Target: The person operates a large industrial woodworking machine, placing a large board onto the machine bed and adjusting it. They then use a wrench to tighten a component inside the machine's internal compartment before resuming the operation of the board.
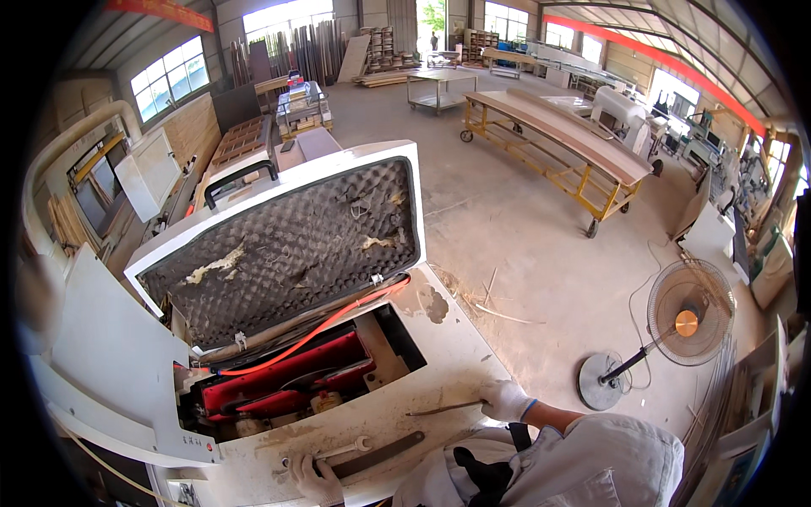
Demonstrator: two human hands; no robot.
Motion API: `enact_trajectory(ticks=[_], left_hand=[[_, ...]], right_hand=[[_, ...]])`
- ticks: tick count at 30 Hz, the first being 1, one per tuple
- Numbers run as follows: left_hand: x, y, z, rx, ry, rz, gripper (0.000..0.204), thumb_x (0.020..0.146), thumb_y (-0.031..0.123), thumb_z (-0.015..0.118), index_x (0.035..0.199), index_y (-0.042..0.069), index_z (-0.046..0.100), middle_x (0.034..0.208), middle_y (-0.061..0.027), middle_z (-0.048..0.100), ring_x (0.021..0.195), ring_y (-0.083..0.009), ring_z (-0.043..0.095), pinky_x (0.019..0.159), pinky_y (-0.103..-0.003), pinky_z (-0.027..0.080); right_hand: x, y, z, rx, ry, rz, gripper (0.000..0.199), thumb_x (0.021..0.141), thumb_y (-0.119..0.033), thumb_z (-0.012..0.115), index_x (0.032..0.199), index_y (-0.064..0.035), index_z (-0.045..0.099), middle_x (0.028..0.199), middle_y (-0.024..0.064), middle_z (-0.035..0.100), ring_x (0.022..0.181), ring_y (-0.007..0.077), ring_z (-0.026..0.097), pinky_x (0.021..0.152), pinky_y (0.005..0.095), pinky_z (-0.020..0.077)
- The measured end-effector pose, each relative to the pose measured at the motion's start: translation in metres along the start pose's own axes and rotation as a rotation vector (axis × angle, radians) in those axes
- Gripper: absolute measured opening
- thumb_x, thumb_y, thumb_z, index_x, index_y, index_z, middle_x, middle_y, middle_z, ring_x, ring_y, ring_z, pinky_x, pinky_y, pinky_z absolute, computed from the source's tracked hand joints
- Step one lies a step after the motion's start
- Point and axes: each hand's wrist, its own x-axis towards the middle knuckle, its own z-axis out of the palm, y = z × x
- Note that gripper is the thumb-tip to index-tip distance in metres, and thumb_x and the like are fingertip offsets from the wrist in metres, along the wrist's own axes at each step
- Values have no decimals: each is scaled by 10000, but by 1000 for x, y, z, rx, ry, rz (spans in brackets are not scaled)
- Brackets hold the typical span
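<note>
My left hand (318, 483), in a white glove, is at the near edge of the white machine's top (262, 452). Its fingers curl over the handle end of an open-ended wrench (345, 449). Just beside the wrench lies a long dark flat metal bar (380, 454). My right hand (507, 400), also gloved, is closed round one end of a thin brownish rod (445, 409) that points left; its exact kind is unclear. Ahead of both hands is the machine's opening, with red metal parts (287, 372) inside. Over it stands the raised lid (287, 241), lined with torn dark foam.
An orange hose (312, 338) runs along the opening's far side. A standing fan (688, 317) is on the floor to the right. Beyond stand a long yellow-framed cart (562, 139) and a metal trolley (441, 91). Wood scraps (490, 296) lie beside the machine.
</note>
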Motion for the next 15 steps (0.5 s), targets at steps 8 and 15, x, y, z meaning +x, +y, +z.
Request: enact_trajectory(ticks=[8,15], left_hand=[[4,1,3,49,-45,23,294,847,89,685,1139,50,687,1213,-164,641,1242,-426,547,1106,-573,405],[4,7,-7,199,-75,-10,316,829,142,706,1137,76,682,1282,-163,592,1290,-430,490,1141,-609,330]], right_hand=[[29,-29,-1,162,-207,132,419,958,-445,590,1160,-106,730,1044,202,734,933,397,708,853,488,550],[45,-24,9,143,-250,90,503,966,-544,565,1240,-147,710,1060,217,732,979,417,698,876,498,544]])
